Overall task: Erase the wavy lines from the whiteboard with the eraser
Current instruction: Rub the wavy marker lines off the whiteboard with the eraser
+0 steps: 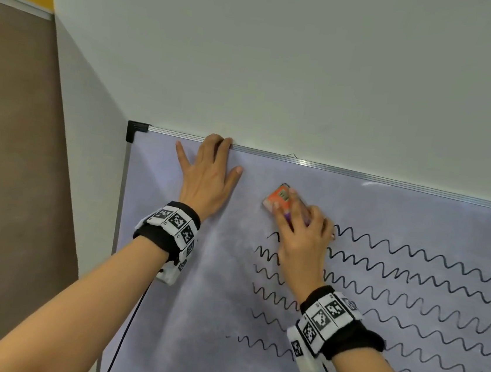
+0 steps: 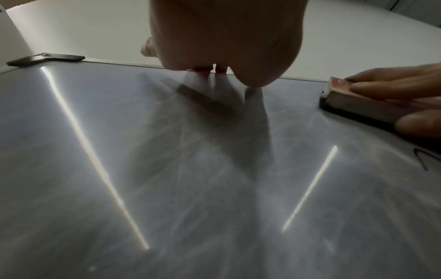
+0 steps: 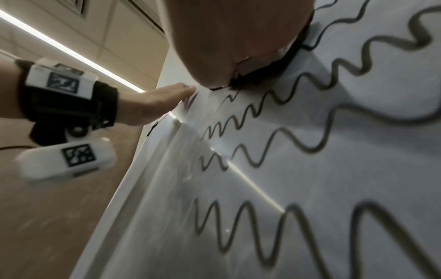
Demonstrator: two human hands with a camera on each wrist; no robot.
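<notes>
A wall-mounted whiteboard [image 1: 198, 318] carries several rows of black wavy lines [image 1: 410, 284] across its middle and right. My right hand [image 1: 300, 228] grips an orange-topped eraser [image 1: 278, 197] and presses its dark felt flat on the board, just above the left end of the top line. The eraser [image 2: 358, 102] also shows at the right edge of the left wrist view, held between fingers and thumb. My left hand [image 1: 209, 172] lies flat on the board near its top left corner, fingers spread and reaching the top frame. In the right wrist view the wavy lines [image 3: 298, 136] run below my palm.
The board's metal frame [image 1: 332, 166] has a black plastic corner piece [image 1: 136, 129] at top left. Plain white wall lies above, brown flooring to the left. The board's left part [image 2: 167, 188] is smudged grey with light streaks. Cables hang from both wristbands.
</notes>
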